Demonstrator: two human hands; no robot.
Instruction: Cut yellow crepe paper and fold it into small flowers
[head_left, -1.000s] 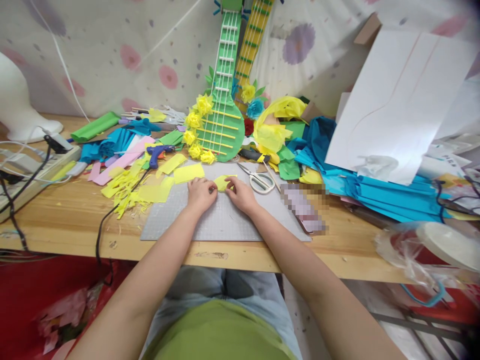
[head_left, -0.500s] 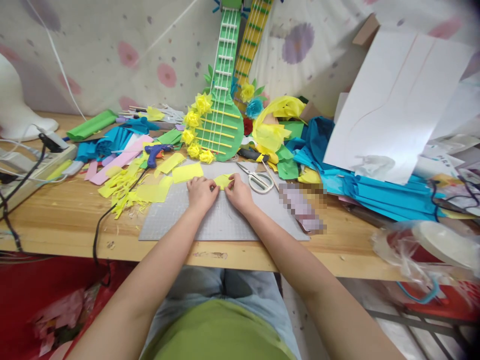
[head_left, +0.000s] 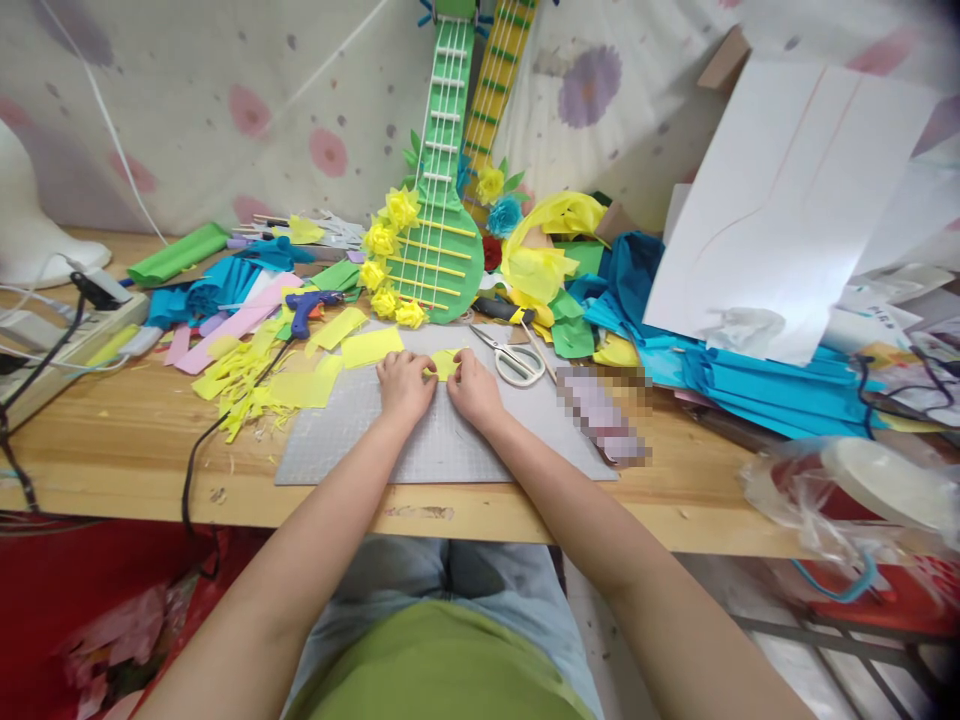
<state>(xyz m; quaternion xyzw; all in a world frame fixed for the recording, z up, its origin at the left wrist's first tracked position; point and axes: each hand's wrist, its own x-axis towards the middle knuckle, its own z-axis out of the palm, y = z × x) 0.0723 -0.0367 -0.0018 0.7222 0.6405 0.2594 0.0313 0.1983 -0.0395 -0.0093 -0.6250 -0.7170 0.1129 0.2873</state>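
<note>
A small piece of yellow crepe paper (head_left: 445, 363) is pinched between my two hands over the grey cutting mat (head_left: 337, 450). My left hand (head_left: 406, 385) has its fingers closed on the paper's left side. On the other side my right hand (head_left: 475, 386) grips it with thumb and fingers; the fingertips partly cover it. White-handled scissors (head_left: 517, 362) lie on the mat just right of my right hand. Cut yellow paper rectangles (head_left: 373, 347) rest beyond and left of my left hand.
A blue glue gun (head_left: 304, 310) lies among yellow fringed scraps (head_left: 240, 375) on the left. Behind the mat stands a green paper instrument (head_left: 442, 260) trimmed with yellow flowers. Blue crepe paper (head_left: 780, 390) and a white board (head_left: 780, 200) are at right, with a power strip (head_left: 67, 345) far left.
The yellow paper between my hands shows at a slightly different angle, and the fingers have shifted a little. The whole view has moved slightly; the other things lie as before.
</note>
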